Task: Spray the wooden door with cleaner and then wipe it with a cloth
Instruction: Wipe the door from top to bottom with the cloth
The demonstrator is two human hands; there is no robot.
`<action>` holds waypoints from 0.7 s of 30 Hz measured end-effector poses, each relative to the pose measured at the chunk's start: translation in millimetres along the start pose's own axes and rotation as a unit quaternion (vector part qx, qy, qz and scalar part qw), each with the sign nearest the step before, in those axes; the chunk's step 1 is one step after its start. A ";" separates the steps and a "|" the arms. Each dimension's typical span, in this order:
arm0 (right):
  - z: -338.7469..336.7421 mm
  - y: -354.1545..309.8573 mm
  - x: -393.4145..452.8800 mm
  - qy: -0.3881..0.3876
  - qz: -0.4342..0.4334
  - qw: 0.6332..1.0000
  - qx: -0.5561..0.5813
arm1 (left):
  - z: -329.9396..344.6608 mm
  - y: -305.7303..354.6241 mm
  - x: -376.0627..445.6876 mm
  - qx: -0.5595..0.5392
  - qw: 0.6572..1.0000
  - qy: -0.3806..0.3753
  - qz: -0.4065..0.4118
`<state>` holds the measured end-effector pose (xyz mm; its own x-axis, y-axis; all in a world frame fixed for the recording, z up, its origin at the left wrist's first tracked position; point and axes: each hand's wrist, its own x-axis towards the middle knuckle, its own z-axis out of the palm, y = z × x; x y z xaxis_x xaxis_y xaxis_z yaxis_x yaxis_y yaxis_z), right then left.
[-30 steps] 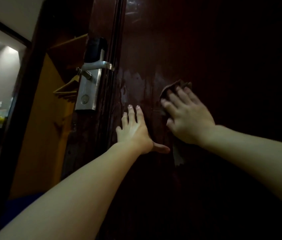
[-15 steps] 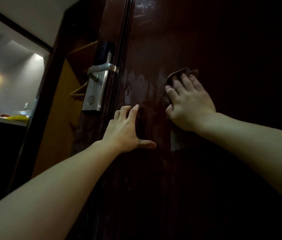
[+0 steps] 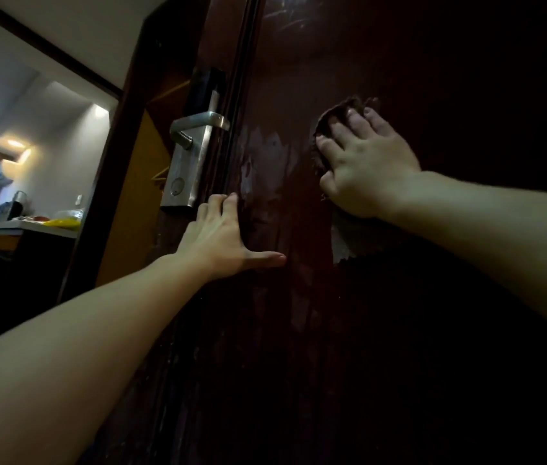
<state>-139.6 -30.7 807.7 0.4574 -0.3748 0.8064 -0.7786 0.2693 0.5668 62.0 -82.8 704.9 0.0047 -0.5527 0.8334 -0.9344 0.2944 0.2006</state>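
Past the open edge you look into a lit room, where a wall lamp [image 3: 19, 147] glows high on the left above an air conditioner [image 3: 0, 174]. Below them a counter [image 3: 35, 226] carries a dark kettle [image 3: 17, 206], something yellow [image 3: 64, 223] and something small and red [image 3: 40, 218].

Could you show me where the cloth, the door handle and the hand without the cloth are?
cloth [image 3: 334, 116]: head view, dark edge showing above the fingertips.
door handle [image 3: 200, 119]: head view, middle of the metal lever.
left hand [image 3: 220, 238]: head view, back of the hand.
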 end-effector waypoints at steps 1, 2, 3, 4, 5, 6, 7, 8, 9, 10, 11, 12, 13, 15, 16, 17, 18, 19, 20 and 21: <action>1.7 -10.3 -2.6 0.002 -0.019 1.000 0.009 | 0.1 -0.6 2.3 0.003 1.000 -0.004 -0.002; 2.8 -21.9 -5.0 0.003 -0.051 0.999 0.020 | 0.0 -0.7 4.4 0.008 1.000 -0.008 -0.002; 3.2 -34.2 -8.2 -0.001 -0.090 0.995 0.031 | -0.6 -0.9 6.5 0.013 1.000 -0.012 -0.002; 3.2 -46.2 -11.7 -0.012 -0.133 0.990 0.038 | -1.8 -2.0 8.2 0.018 1.000 -0.013 -0.001; 3.2 -55.5 -15.9 -0.023 -0.173 0.984 0.040 | -3.0 -3.0 10.0 0.023 1.000 -0.013 0.000; 3.7 -61.7 -19.6 -0.030 -0.204 0.978 0.037 | -4.3 -4.6 11.3 0.031 0.999 -0.012 0.003; 4.4 -64.2 -21.0 -0.031 -0.223 0.974 0.033 | -5.7 -6.5 12.4 0.041 0.999 -0.012 0.003; 4.3 -63.1 -19.5 -0.030 -0.227 0.973 0.027 | -7.1 -8.3 13.5 0.048 0.999 -0.017 0.001; 4.5 -59.3 -14.5 -0.028 -0.214 0.976 0.021 | -8.0 -10.0 14.7 0.051 0.998 -0.024 -0.003; 3.6 -53.2 -6.2 -0.024 -0.186 0.982 0.017 | -8.6 -12.1 15.9 0.052 0.998 -0.031 -0.005; 2.1 -45.6 4.8 -0.019 -0.141 0.990 0.016 | -8.3 -14.4 16.8 0.051 0.998 -0.034 -0.006; 0.5 -36.9 16.4 -0.015 -0.090 0.996 0.015 | -7.6 -16.8 17.0 0.052 0.998 -0.034 -0.005; -0.5 -29.5 26.8 -0.012 -0.040 0.999 0.018 | -6.7 -20.3 17.1 0.054 0.998 -0.030 -0.003; -0.8 -25.7 37.4 -0.005 0.025 0.999 0.025 | -5.6 -31.2 18.2 0.065 0.998 -0.013 0.006; 0.4 -31.1 36.9 -0.002 0.035 0.999 0.028 | -5.7 -38.6 19.4 0.073 0.997 -0.003 0.014; 2.5 -40.9 34.3 -0.003 0.025 0.999 0.030 | -5.6 -46.7 20.6 0.083 0.996 0.006 0.025; 4.2 -54.1 29.3 -0.007 -0.005 0.999 0.033 | -5.6 -55.3 22.4 0.094 0.995 0.012 0.039; 5.2 -68.9 23.1 -0.013 -0.053 0.998 0.036 | -5.2 -63.2 24.2 0.104 0.993 0.014 0.051; 5.4 -83.4 16.7 -0.024 -0.105 0.993 0.038 | -4.6 -69.8 26.2 0.108 0.992 0.013 0.060; 6.4 -96.4 11.6 -0.034 -0.155 0.987 0.037 | -3.6 -75.3 28.3 0.107 0.992 0.010 0.066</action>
<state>-62.0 -66.7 761.3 0.6507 -0.4892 0.5807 -0.6359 0.0669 0.7689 133.7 -117.8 715.3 -0.1180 -0.5036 0.8558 -0.9815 0.1898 -0.0236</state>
